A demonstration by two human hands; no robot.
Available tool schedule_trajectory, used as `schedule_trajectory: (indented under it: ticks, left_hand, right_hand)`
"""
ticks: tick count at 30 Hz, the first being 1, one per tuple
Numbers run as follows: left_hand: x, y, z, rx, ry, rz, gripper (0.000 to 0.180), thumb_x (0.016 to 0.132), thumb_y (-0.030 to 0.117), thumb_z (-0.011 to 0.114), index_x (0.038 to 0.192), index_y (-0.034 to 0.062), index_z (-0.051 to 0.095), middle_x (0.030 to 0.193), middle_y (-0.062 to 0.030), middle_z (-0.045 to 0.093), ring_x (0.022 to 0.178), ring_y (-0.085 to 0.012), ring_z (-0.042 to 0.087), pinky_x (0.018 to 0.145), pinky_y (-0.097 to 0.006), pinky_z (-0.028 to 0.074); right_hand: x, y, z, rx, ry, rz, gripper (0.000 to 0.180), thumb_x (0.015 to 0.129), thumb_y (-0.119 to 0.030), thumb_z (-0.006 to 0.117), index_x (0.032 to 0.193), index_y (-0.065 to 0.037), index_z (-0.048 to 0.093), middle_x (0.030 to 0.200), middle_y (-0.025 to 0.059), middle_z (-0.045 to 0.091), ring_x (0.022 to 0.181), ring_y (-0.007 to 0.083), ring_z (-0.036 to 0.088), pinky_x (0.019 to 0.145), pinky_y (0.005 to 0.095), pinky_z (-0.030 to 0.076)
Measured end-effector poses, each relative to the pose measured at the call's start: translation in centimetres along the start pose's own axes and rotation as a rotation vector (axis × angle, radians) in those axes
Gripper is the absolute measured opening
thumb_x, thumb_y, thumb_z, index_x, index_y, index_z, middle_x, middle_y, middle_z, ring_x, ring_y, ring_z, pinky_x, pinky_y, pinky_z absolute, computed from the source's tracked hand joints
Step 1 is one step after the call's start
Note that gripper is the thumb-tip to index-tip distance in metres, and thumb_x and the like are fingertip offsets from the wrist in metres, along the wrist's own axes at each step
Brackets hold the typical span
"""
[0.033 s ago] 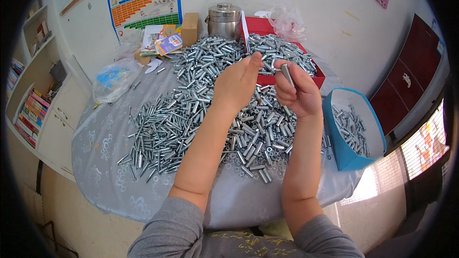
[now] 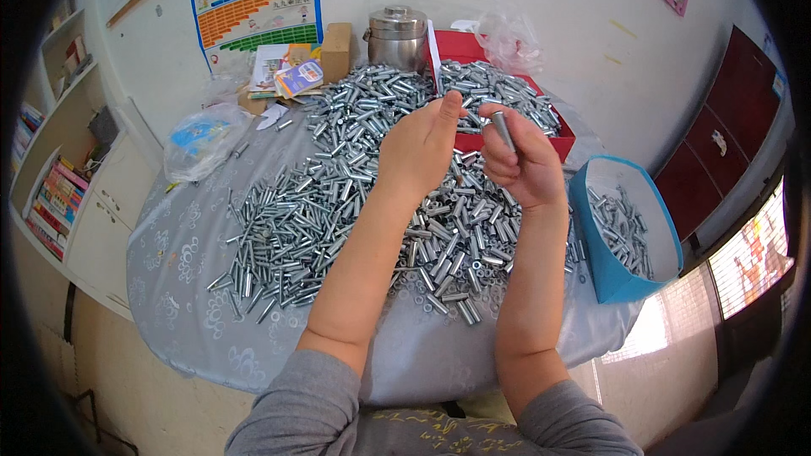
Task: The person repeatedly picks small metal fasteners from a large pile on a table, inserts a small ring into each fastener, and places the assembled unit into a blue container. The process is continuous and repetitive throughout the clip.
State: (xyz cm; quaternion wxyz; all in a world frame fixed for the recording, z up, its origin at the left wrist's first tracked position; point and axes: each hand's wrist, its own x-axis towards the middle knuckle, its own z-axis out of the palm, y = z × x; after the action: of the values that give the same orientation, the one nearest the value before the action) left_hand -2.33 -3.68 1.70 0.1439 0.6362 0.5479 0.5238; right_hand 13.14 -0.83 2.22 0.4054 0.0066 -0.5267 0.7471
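small grey metal sleeve (image 2: 502, 130) pinched upright-ish in right hand (image 2: 525, 165), long axis tilted up and slightly left, raised above heap of metal sleeves (image 2: 338, 194) on desk (image 2: 186, 270). right hand closed around sleeve's lower part. left hand (image 2: 420, 150) just beside it to the left, fingertips curled together near sleeve's top; held item, if any, cannot be made out. blue bin (image 2: 623, 279) with sorted sleeves off to right, nearer right hand. red tray (image 2: 557, 139) behind.
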Motion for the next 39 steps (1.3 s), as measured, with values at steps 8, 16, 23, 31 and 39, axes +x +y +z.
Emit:
schedule_trajectory:
  ticks: [8,16,23,31,39]
  left_hand:
    - [0.1,0.6,-1.3,-0.070,0.034,-0.009,0.074,0.088,0.061,0.015,0.090,0.0041,0.062,0.066,-0.0101,0.060,0.071,-0.0276,0.059,0.063,-0.035,0.041]
    - [-0.1,0.9,0.1,-0.076,0.066,0.036,0.073,0.089,0.059,0.013,0.094,0.0035,0.059,0.079,-0.0145,0.062,0.080,-0.0326,0.058,0.071,-0.038,0.043]
    - [-0.9,1.1,1.6,-0.231,0.097,0.093,0.069,0.089,0.059,0.015,0.110,0.0024,0.049,0.100,-0.0141,0.054,0.086,-0.0273,0.054,0.073,-0.033,0.042]
    - [-1.3,2.0,0.3,-0.048,0.128,0.030,0.071,0.088,0.059,0.014,0.104,0.0026,0.053,0.082,-0.0186,0.062,0.080,-0.0370,0.059,0.071,-0.042,0.044]
    - [-0.8,0.8,0.0,0.104,0.196,0.147,0.074,0.087,0.062,0.015,0.105,0.0007,0.052,0.074,-0.0181,0.063,0.074,-0.0346,0.062,0.065,-0.042,0.046]
  right_hand:
    - [1.5,4.4,-4.8,-1.601,0.410,0.102,0.037,0.090,-0.031,0.043,0.096,0.004,0.055,0.082,0.0223,0.061,0.074,0.0331,0.060,0.066,0.0381,0.046]
    - [1.5,1.0,-2.3,-0.321,0.290,0.018,0.037,0.093,-0.039,0.040,0.088,-0.003,0.049,0.070,0.0013,0.045,0.063,0.0136,0.044,0.059,0.0277,0.039]
    - [3.5,4.5,0.5,-0.219,0.344,-0.442,0.034,0.094,-0.039,0.039,0.089,-0.007,0.050,0.069,-0.0039,0.042,0.063,0.0048,0.040,0.054,0.0213,0.035]
    - [3.6,5.2,2.6,-0.355,0.432,-0.386,0.023,0.088,-0.019,0.056,0.102,-0.001,0.059,0.077,-0.0042,0.056,0.063,0.0022,0.049,0.051,0.0172,0.038]
    - [2.3,3.2,2.4,-0.571,0.366,-0.134,0.017,0.089,-0.019,0.051,0.091,-0.003,0.057,0.074,-0.0030,0.054,0.060,0.0018,0.043,0.050,0.0167,0.032]
